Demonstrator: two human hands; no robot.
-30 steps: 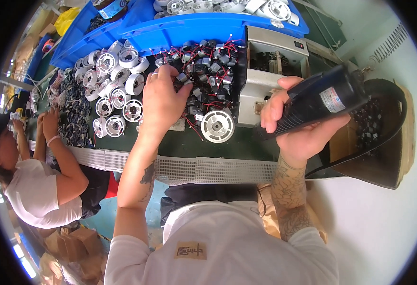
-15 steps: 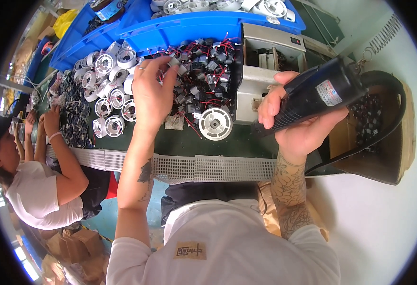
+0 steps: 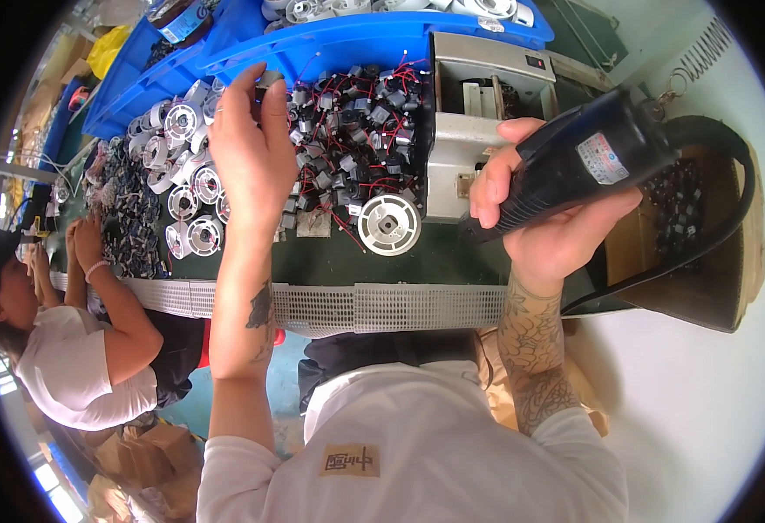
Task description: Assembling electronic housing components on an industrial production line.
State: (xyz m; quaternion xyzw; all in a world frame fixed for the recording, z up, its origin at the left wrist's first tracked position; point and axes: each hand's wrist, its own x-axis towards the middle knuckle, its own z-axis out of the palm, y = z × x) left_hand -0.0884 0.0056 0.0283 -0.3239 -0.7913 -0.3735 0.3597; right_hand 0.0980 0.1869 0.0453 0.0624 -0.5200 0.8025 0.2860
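Note:
My right hand is wrapped round a black electric screwdriver, held tilted over the front right of the bench, its tip end toward the left. My left hand is raised over the white round housings. Between its thumb and fingers sits a small grey motor, mostly hidden by the fingers. To its right spreads a pile of small grey motors with red and black wires. A white slotted round housing lies on the green bench in front of that pile.
Blue bins with white parts stand at the back. A metal box machine is right of the motors; a cardboard box with dark parts is farther right. At far left, a co-worker handles dark parts. A perforated strip edges the bench.
My left hand has moved left and away from the motor pile with the small motor. The right hand and screwdriver stay almost in place. The whole view has shifted slightly.

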